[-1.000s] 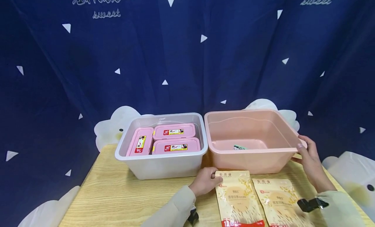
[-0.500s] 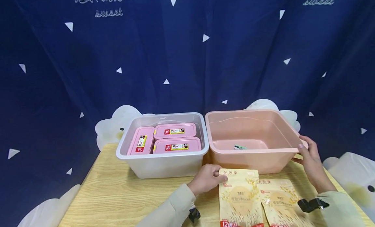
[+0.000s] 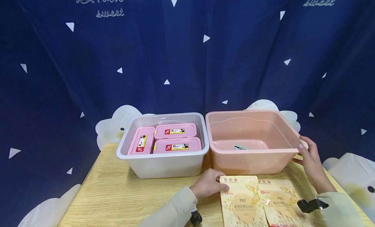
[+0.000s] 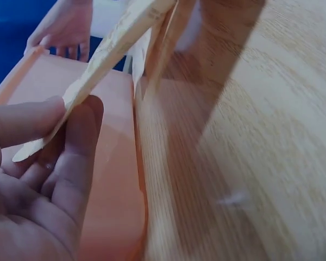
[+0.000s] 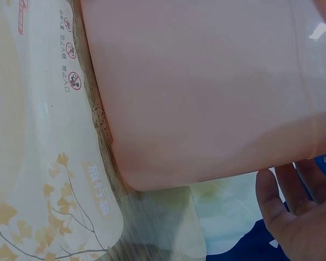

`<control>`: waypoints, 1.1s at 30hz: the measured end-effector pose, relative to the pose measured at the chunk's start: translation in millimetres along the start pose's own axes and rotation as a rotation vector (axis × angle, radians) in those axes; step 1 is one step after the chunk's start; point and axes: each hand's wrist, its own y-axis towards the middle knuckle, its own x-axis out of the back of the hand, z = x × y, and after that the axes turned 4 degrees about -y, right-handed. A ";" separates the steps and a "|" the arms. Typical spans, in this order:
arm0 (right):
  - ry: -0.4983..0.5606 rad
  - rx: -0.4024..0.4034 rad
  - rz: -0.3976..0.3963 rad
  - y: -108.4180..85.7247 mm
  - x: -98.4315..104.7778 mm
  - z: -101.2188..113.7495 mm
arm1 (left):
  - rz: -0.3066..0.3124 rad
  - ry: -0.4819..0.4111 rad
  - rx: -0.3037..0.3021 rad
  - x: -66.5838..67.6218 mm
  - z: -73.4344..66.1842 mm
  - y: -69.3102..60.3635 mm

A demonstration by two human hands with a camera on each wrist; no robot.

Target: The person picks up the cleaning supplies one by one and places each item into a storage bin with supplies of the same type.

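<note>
Near the pink tub [image 3: 249,163] the right grip [image 3: 312,165] holds, the left grip [image 3: 208,184] pinches a cream, yellow-sprigged pouch [image 3: 243,204]; wood tabletop [image 3: 114,197], navy curtain [image 3: 146,54] behind.

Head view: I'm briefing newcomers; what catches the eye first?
Probably the white tub on the left, holding three pink-lidded boxes, and the peach tub beside it, before a navy curtain. In front of the peach tub, the left hand pinches the left one of two cream pouches, while the right hand grips that tub's right end.

Even head-view light, dimmer wrist views, shadowed tabletop [image 4: 187,179]
</note>
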 end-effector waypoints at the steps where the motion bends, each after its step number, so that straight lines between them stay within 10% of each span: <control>1: 0.004 0.000 -0.001 0.0 -0.3 0.2 | 0.002 0.001 0.002 0.1 -0.4 -0.2; 33: -0.152 -0.021 0.001 -3.4 -0.9 2.5 | -0.074 0.102 -0.100 19.2 -51.3 -8.3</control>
